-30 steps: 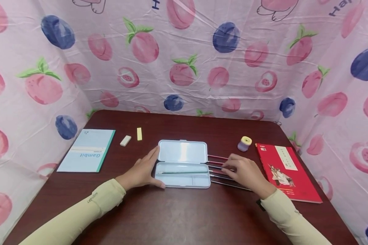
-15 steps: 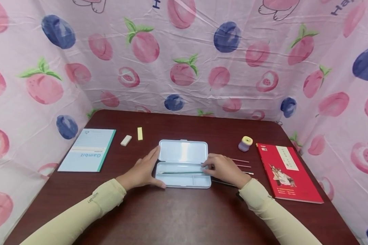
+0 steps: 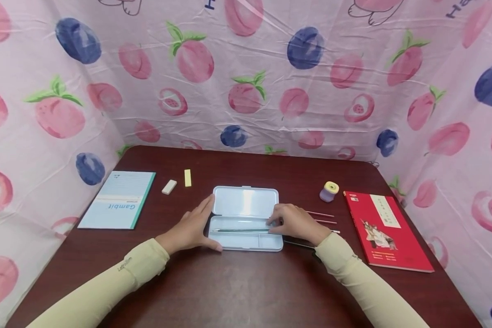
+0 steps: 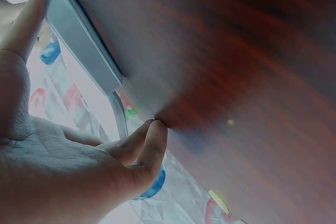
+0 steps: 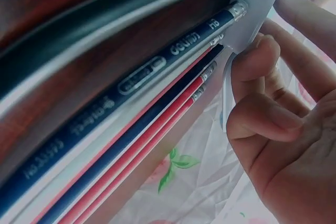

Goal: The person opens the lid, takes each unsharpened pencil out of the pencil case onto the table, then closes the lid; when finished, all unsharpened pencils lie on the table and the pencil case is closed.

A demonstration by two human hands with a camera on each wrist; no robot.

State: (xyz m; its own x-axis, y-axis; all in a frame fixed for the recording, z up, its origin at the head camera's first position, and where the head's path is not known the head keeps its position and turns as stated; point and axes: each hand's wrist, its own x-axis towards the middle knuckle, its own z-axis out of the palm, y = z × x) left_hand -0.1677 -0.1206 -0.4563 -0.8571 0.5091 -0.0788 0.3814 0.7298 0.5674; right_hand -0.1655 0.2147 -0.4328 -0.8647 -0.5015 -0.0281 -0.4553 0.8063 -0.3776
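A pale blue pencil case [image 3: 246, 249] lies unfolded in the middle of the table, its lid [image 3: 246, 200] tipped back. Along its long compartment is a green pencil [image 3: 242, 230]. My right hand [image 3: 297, 223] reaches over the case's right end and pinches the pencil's right end; the fingers partly hide the contact. My left hand [image 3: 188, 228] braces the case's left side, thumb [image 4: 31, 19] at the near corner and fingers spread toward the lid. Several more pencils [image 5: 152, 66], blue, red and pale, lie just right of the case, partly covered by my right hand in the head view.
A red book [image 3: 389, 232] lies at the right, with a small yellow and purple object [image 3: 330, 191] beside it. At the left are a light blue notebook [image 3: 116, 200], a white eraser [image 3: 169, 187] and a yellow strip [image 3: 187, 177]. Patterned cloth surrounds the table.
My right hand has moved left from over the loose pencils to the right end of the case, and its fingers have come down onto the green pencil. The left hand stays put.
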